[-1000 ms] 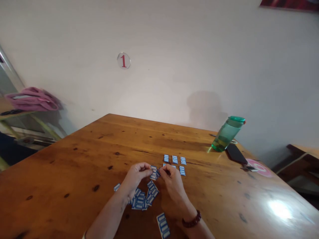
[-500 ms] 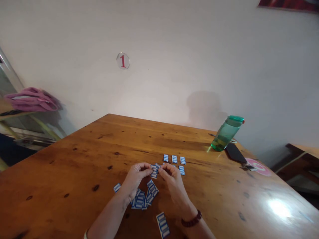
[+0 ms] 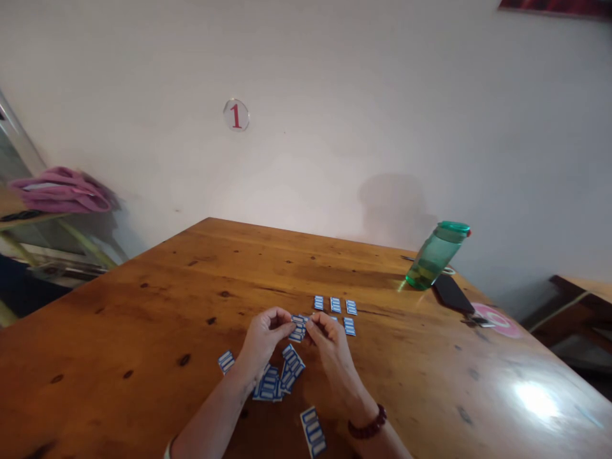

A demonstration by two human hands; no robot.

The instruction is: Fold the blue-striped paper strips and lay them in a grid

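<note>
My left hand [image 3: 264,338] pinches the left edge of a small label sheet [image 3: 297,330], white rectangles with blue borders. My right hand [image 3: 333,347], a dark red bead bracelet at its wrist, has thumb and finger closed at the sheet's right side. A second piece seems to overlap it there, though the fingers partly cover this. Under and beside my left wrist lies a loose pile of similar label sheets [image 3: 268,386]. One more sheet [image 3: 313,432] rests near my right forearm, and a smaller piece [image 3: 225,361] lies left of my left wrist.
Beyond my hands, several label sheets [image 3: 335,305] lie in neat rows on the wooden table [image 3: 191,293]. A green bottle [image 3: 437,256], a black phone [image 3: 452,294] and a pink round disc [image 3: 500,320] are at the right. A pink cloth [image 3: 62,191] sits far left.
The piece at my right fingers has shifted left and lies more over the sheet in my left hand. Both hands stay nearly in place.
</note>
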